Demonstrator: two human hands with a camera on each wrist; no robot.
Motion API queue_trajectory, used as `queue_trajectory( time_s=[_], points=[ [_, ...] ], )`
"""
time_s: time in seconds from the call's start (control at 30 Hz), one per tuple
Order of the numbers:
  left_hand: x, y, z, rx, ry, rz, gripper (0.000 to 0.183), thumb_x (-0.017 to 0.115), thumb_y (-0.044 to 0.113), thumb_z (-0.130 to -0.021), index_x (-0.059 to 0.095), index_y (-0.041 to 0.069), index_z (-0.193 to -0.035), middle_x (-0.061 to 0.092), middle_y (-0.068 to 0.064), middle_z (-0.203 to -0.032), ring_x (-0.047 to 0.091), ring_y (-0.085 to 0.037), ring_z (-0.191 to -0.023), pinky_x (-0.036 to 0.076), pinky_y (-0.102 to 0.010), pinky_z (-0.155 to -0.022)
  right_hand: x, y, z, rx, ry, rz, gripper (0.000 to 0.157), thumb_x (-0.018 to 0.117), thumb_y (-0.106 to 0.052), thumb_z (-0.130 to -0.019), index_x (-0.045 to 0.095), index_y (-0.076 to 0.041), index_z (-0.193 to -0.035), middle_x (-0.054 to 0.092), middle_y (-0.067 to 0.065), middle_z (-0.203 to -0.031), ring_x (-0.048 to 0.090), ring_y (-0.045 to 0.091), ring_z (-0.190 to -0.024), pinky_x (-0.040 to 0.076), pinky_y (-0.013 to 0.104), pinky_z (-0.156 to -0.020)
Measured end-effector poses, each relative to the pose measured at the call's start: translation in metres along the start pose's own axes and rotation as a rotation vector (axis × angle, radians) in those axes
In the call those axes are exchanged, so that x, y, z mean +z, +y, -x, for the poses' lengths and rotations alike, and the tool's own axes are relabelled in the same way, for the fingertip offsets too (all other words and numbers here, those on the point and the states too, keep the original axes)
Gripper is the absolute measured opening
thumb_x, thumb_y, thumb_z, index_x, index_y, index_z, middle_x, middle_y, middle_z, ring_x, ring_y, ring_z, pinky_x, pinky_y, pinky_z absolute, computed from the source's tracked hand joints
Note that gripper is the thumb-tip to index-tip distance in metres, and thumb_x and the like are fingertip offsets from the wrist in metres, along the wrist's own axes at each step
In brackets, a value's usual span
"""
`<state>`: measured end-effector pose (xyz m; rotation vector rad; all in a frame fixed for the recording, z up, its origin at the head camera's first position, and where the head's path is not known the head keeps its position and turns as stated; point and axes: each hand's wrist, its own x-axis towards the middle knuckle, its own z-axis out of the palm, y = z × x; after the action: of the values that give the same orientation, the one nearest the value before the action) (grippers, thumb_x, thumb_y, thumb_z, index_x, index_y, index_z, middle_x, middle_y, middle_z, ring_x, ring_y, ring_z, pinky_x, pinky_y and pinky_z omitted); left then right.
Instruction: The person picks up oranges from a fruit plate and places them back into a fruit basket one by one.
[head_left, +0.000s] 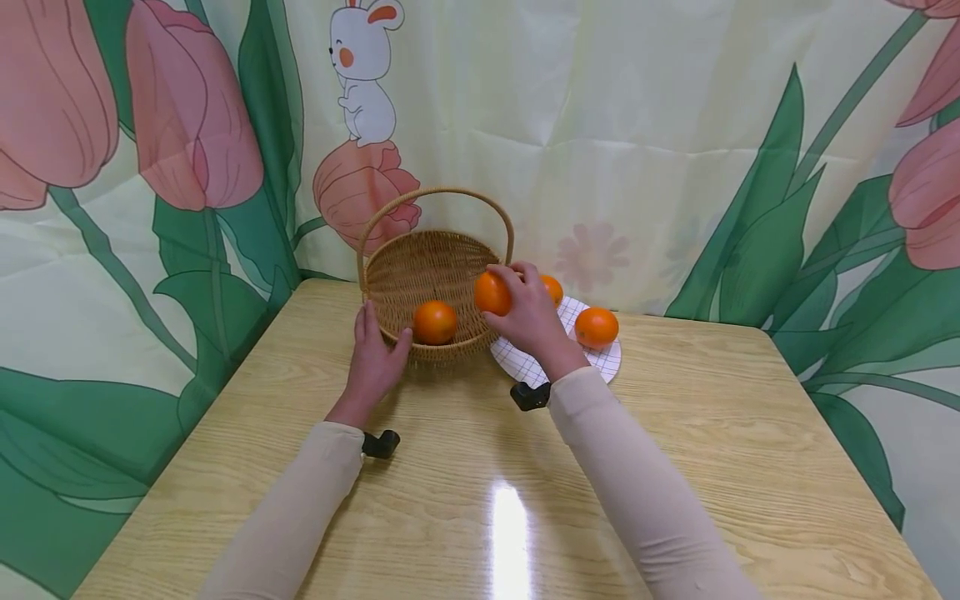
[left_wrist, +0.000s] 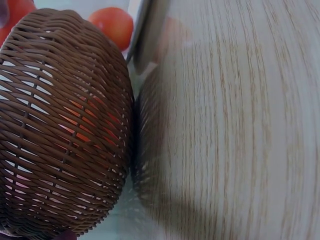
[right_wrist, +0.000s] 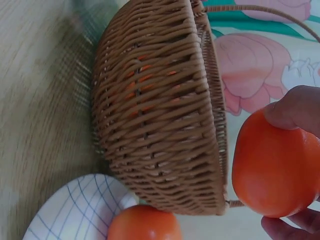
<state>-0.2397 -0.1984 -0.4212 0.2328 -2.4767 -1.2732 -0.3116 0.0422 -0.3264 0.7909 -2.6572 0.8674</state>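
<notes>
In the head view my right hand (head_left: 529,312) grips an orange (head_left: 492,292) at the right rim of a wicker basket (head_left: 390,275). The right wrist view shows the thumb and fingertips around this orange (right_wrist: 275,165), beside the basket's (right_wrist: 155,100) upper edge. My left hand (head_left: 372,354) rests on the basket's front left side, fingers along the rim and thumb apart. Another orange (head_left: 435,322) lies inside the basket, glimpsed through the weave in the left wrist view.
A white plate (head_left: 521,367) with a blue grid stands right of the basket, bearing an orange (head_left: 597,328) and, farther back, another orange (head_left: 552,289) partly behind my right hand. The basket's tall handle (head_left: 442,191) arches up before the printed curtain (head_left: 600,125). Everything stands on a wooden table (head_left: 450,467).
</notes>
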Motion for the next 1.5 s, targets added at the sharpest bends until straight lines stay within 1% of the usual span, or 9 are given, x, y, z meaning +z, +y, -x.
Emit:
queue_trajectory(
  time_s=[0.17, 0.37, 0.6, 0.8, 1.1, 1.33, 1.5],
  points=[
    [0.0, 0.0, 0.001, 0.001, 0.005, -0.004, 0.089, 0.05, 0.046, -0.096, -0.005, 0.01, -0.156, 0.0, -0.02, -0.162, 0.027, -0.045, -0.142, 0.03, -0.056, -0.112, 0.009, -0.001, -0.004, 0.01, -0.012, 0.0, 0.064, 0.074, -0.029, -0.081, 0.048, -0.026, -0.14, 0.037, 0.013, -0.144, 0.053, 0.038, -0.115, 0.051, 0.051, -0.092],
    [0.001, 0.001, 0.001, 0.003, 0.016, -0.005, 0.089, 0.051, 0.045, -0.095, -0.004, 0.01, -0.156, 0.002, -0.021, -0.161, 0.028, -0.045, -0.141, 0.031, -0.056, -0.112, 0.017, -0.002, -0.008, 0.03, -0.052, -0.005, 0.065, 0.073, -0.03, -0.082, 0.046, -0.026, -0.141, 0.035, 0.014, -0.148, 0.052, 0.038, -0.12, 0.05, 0.052, -0.095],
    [0.003, 0.001, 0.001, 0.009, 0.026, -0.013, 0.089, 0.051, 0.046, -0.095, -0.002, 0.009, -0.157, 0.004, -0.022, -0.161, 0.029, -0.045, -0.14, 0.033, -0.056, -0.111, 0.023, -0.003, -0.009, 0.063, -0.095, 0.006, 0.066, 0.073, -0.032, -0.083, 0.045, -0.028, -0.142, 0.036, 0.012, -0.148, 0.055, 0.039, -0.115, 0.05, 0.052, -0.094],
    [0.004, 0.001, 0.002, 0.008, 0.021, -0.018, 0.089, 0.05, 0.046, -0.096, -0.002, 0.008, -0.156, 0.003, -0.022, -0.161, 0.029, -0.046, -0.14, 0.032, -0.056, -0.111, 0.03, -0.003, -0.011, 0.073, -0.123, -0.008, 0.067, 0.075, -0.03, -0.083, 0.045, -0.027, -0.143, 0.035, 0.012, -0.147, 0.053, 0.037, -0.117, 0.05, 0.052, -0.095],
    [0.004, 0.003, 0.002, 0.018, 0.01, -0.026, 0.089, 0.05, 0.046, -0.096, -0.004, 0.008, -0.156, 0.002, -0.023, -0.161, 0.028, -0.046, -0.141, 0.032, -0.057, -0.11, 0.037, -0.001, -0.015, 0.073, -0.165, 0.008, 0.066, 0.076, -0.028, -0.083, 0.046, -0.025, -0.142, 0.035, 0.011, -0.148, 0.052, 0.038, -0.118, 0.048, 0.053, -0.098],
    [0.004, 0.004, 0.001, 0.01, 0.004, -0.023, 0.089, 0.05, 0.046, -0.096, -0.004, 0.009, -0.156, 0.001, -0.021, -0.161, 0.028, -0.046, -0.141, 0.032, -0.057, -0.111, 0.042, 0.0, -0.02, 0.061, -0.229, 0.054, 0.067, 0.075, -0.029, -0.083, 0.046, -0.025, -0.144, 0.035, 0.01, -0.151, 0.05, 0.037, -0.124, 0.045, 0.052, -0.102],
    [0.004, 0.003, 0.0, 0.006, 0.001, -0.027, 0.089, 0.05, 0.048, -0.096, -0.004, 0.01, -0.157, 0.0, -0.019, -0.162, 0.028, -0.045, -0.141, 0.032, -0.057, -0.111, 0.043, 0.0, -0.023, 0.042, -0.28, 0.111, 0.069, 0.075, -0.03, -0.082, 0.046, -0.019, -0.144, 0.037, 0.012, -0.152, 0.048, 0.037, -0.128, 0.042, 0.051, -0.106]
  ],
)
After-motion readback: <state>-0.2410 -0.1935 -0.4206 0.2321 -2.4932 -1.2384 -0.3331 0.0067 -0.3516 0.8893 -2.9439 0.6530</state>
